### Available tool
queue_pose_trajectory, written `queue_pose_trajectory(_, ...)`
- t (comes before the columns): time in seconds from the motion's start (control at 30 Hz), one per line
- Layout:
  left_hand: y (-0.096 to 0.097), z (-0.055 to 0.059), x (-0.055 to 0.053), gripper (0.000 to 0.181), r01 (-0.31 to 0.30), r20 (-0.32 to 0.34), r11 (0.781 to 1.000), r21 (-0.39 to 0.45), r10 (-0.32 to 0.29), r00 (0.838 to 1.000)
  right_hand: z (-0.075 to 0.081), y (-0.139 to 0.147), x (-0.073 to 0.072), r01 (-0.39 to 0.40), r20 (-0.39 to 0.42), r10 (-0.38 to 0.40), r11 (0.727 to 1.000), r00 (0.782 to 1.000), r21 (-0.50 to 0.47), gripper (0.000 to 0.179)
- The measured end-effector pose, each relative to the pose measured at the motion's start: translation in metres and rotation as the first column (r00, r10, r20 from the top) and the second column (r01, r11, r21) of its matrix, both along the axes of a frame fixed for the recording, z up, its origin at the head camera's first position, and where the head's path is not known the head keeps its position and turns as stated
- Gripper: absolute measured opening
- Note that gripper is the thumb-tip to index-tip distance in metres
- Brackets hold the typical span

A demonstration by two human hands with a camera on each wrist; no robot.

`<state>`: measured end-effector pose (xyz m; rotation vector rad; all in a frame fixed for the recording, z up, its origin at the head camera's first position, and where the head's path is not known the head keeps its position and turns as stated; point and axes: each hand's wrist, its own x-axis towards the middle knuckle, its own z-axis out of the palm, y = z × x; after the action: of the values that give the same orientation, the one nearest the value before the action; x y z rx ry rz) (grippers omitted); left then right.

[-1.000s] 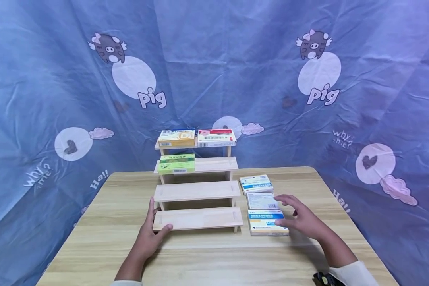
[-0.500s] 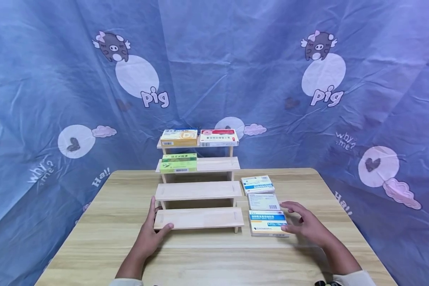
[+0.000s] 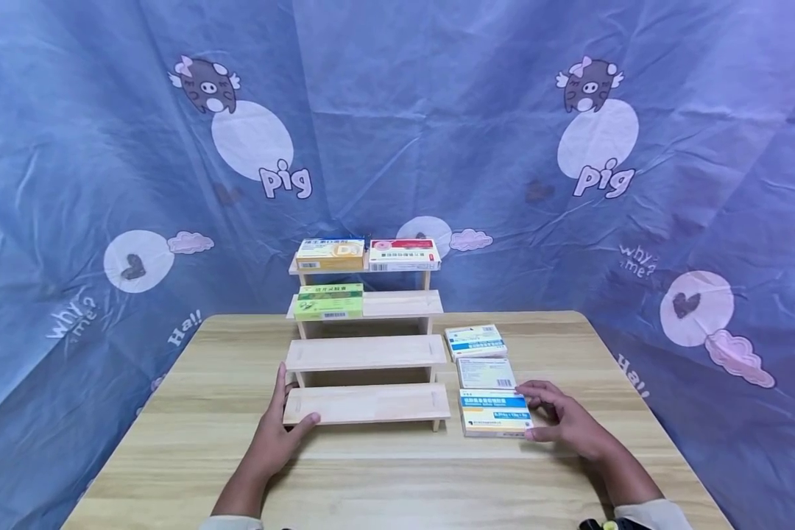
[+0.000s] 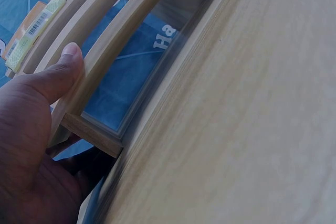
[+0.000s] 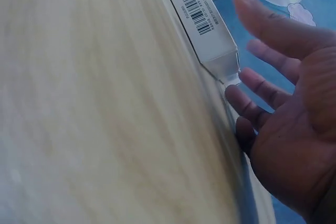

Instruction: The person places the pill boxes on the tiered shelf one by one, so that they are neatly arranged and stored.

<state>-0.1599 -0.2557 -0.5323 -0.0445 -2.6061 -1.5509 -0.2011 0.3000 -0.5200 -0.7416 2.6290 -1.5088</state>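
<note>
My left hand (image 3: 280, 434) grips the left end of a stepped wooden stand (image 3: 367, 405). In the left wrist view the thumb (image 4: 65, 72) lies against the lowest shelf board, and the other fingers are partly hidden behind it. My right hand (image 3: 563, 419) is at the right end of a white, blue and yellow medicine box (image 3: 493, 412) lying flat on the table. The right wrist view has its fingers loosely bent near the end of the box (image 5: 202, 19), with the thumb (image 5: 278, 27) apart from it. Contact there is hard to tell.
Behind that box lie a white medicine box (image 3: 485, 372) and a blue-and-white one (image 3: 475, 341). An orange box (image 3: 331, 255) and a red-and-white box (image 3: 405, 255) sit on the top shelf, a green box (image 3: 329, 302) one step lower. A blue curtain (image 3: 397, 110) hangs behind the table (image 3: 384, 486).
My right hand has come down from above the white box and the front box to the front box's right end. My left hand keeps its hold on the stand, and the boxes stay put.
</note>
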Motion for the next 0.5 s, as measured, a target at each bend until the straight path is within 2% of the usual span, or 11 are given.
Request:
queue_pose_trajectory(0.27, 0.004, -0.002, -0.004, 0.120, 0.016, -0.006, 1.000, 0.008, -0.016, 1.000, -0.012, 0.008, 0.005, -0.053, -0.055, 0.050, 0.998, 0.997, -0.045, 0.079)
queue_pose_trajectory(0.5, -0.001, -0.002, -0.003, 0.121, -0.005, -0.009, 1.000, 0.004, 0.005, 1.000, -0.012, 0.001, -0.002, -0.086, -0.068, 0.083, 0.995, 0.994, -0.046, 0.079)
